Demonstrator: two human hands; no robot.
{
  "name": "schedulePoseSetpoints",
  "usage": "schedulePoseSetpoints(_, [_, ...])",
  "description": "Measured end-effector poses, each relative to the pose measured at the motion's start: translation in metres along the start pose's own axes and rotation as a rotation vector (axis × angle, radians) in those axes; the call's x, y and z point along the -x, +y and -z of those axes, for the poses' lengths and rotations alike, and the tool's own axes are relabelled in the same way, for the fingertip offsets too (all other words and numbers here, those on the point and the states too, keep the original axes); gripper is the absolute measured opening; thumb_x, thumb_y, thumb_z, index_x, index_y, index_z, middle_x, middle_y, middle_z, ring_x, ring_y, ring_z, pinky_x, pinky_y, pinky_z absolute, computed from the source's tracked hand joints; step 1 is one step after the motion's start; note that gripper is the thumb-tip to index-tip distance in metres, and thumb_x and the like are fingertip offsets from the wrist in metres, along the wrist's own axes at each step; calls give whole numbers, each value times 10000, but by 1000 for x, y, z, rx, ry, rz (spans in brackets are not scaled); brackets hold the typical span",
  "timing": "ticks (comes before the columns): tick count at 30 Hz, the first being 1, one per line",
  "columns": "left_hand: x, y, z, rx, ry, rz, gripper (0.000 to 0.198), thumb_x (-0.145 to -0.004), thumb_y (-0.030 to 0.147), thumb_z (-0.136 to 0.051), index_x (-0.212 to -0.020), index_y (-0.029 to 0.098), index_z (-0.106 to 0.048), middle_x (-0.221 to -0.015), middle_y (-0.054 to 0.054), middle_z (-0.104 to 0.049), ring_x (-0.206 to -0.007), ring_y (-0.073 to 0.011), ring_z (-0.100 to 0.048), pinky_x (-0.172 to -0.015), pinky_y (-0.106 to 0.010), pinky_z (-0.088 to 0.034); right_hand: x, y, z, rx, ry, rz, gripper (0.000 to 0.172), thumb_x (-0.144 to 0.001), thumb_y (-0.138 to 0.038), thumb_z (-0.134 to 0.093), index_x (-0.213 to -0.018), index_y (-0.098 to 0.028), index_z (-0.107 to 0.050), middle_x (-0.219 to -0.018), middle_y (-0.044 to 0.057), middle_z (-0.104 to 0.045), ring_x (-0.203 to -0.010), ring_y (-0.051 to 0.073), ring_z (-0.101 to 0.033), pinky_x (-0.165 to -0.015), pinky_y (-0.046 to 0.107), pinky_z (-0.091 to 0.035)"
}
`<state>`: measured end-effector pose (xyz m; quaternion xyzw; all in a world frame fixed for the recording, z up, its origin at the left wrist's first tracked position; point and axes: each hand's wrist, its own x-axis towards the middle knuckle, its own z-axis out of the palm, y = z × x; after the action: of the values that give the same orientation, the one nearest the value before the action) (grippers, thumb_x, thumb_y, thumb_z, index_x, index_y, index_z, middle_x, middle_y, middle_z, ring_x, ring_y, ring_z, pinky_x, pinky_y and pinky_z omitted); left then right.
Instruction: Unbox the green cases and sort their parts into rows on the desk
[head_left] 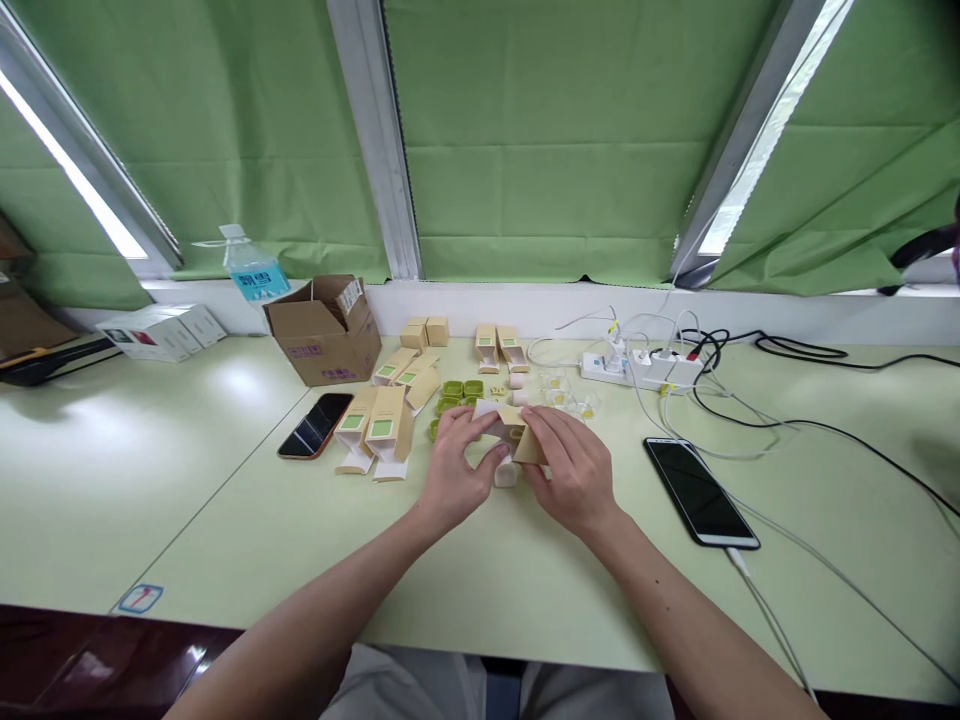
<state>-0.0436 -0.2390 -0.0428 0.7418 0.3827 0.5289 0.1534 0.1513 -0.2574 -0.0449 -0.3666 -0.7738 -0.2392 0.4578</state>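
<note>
My left hand [459, 462] and my right hand [574, 470] meet at the middle of the pale green table [225, 500], both closed on a small tan cardboard box [517, 430] with its flaps open. A small white piece [505, 474] lies on the table just under the box. Several green inserts [457, 392] sit right behind my hands. Flat, opened tan boxes with green labels [379, 430] lie to the left of my left hand.
A phone [315, 425] lies left of the flat boxes, another phone [701, 492] on a cable lies to the right. A brown carton [324, 330], a water bottle [251, 265], a power strip [637, 366] with cables and more small boxes [495, 345] line the back.
</note>
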Motion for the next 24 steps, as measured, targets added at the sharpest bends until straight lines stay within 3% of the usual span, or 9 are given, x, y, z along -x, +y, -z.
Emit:
schedulePoseSetpoints(7, [-2,-1,-3,52,-58,186,192,-849,204,-720,-998,259,-828,-1098,-61,-769,-1141,-303,-648,-1018,-480,-528,-2,-9,-1,23,-24,72,624,-975,-125,-576,-1583,-193,-456,-1327,145,-746,-1233,325,-703,-1037,500,-584])
schedulePoseSetpoints(12, [-2,-3,-6,167,-53,243,66,-848,239,-705,-822,226,-764,-967,-62,-749,-1048,-291,-668,-991,-463,-523,-2,-11,-1,49,-56,91,637,-971,-116,-596,-1589,-175,-454,-1344,152,-738,-1237,332,-691,-1044,501,-565])
schedulePoseSetpoints(15, [-3,-2,-6,380,13,290,185,-902,372,-722,-826,222,-648,-925,-53,-712,-924,-240,-675,-877,-399,-560,-1,-8,-1,42,-51,28,645,-982,-175,-598,-1606,-196,-435,-1364,143,-726,-1233,337,-683,-1041,501,-563])
schedulePoseSetpoints(19, [-6,-1,-4,635,155,394,375,-906,563,-740,-912,238,-552,-1116,-72,-708,-983,-209,-696,-870,-361,-596,2,-1,-1,43,-12,-59,666,-974,-260,-637,-1604,-210,-426,-1369,143,-719,-1213,343,-679,-1056,505,-557])
schedulePoseSetpoints(24, [-13,-7,0,721,235,520,493,-841,635,-778,-940,245,-493,-939,-13,-693,-857,-193,-706,-742,-349,-634,2,8,0,16,9,-173,637,-937,-301,-700,-1533,-219,-489,-1318,144,-724,-1171,351,-668,-1007,514,-570])
